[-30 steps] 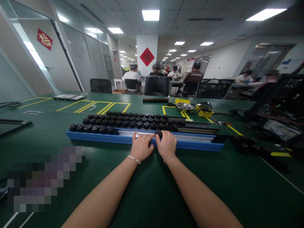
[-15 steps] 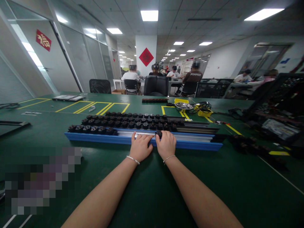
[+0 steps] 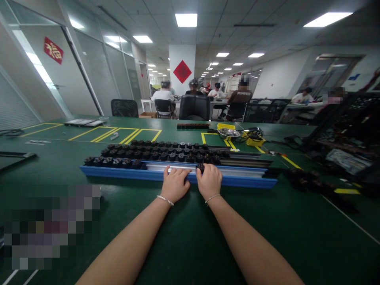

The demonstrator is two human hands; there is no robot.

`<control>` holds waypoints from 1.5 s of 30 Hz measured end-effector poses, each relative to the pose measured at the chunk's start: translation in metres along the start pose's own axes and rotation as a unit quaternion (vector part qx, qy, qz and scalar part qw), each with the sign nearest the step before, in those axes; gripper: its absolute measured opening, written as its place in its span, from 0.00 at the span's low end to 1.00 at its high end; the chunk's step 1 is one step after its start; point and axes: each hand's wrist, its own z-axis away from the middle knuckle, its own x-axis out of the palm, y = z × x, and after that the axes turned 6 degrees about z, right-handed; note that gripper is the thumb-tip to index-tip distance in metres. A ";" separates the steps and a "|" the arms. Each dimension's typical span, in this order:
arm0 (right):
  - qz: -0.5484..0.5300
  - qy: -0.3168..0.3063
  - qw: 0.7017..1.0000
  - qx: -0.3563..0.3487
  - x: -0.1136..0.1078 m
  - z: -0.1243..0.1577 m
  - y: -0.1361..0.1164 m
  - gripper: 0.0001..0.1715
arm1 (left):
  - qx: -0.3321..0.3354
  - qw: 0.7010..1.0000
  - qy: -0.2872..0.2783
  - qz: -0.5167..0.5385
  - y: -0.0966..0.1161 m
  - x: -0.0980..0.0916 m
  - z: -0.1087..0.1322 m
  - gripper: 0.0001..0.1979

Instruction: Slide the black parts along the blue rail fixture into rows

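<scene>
A long blue rail point(image 3: 118, 173) with a silver channel lies across the green table point(image 3: 190, 237). Several small black parts point(image 3: 114, 161) sit at its left end. My left hand point(image 3: 174, 184) rests on the rail's front edge, fingers stretched flat over the channel. My right hand point(image 3: 209, 181) is beside it, fingers curled around one small black part point(image 3: 200, 168) in the channel. Behind the rail are more rows of black parts point(image 3: 166, 150) on dark rails.
A metal bowl point(image 3: 229, 133) and yellow trays point(image 3: 255, 140) stand behind on the right. Dark equipment and cables point(image 3: 341, 146) fill the right side. Flat trays point(image 3: 83, 122) lie at the far left. Several people sit at desks beyond office chairs point(image 3: 194, 107).
</scene>
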 end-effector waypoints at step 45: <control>0.024 -0.014 0.999 0.030 -0.004 -0.003 0.018 0.17 | 0.026 1.000 0.007 -0.013 -0.005 0.003 0.001 0.18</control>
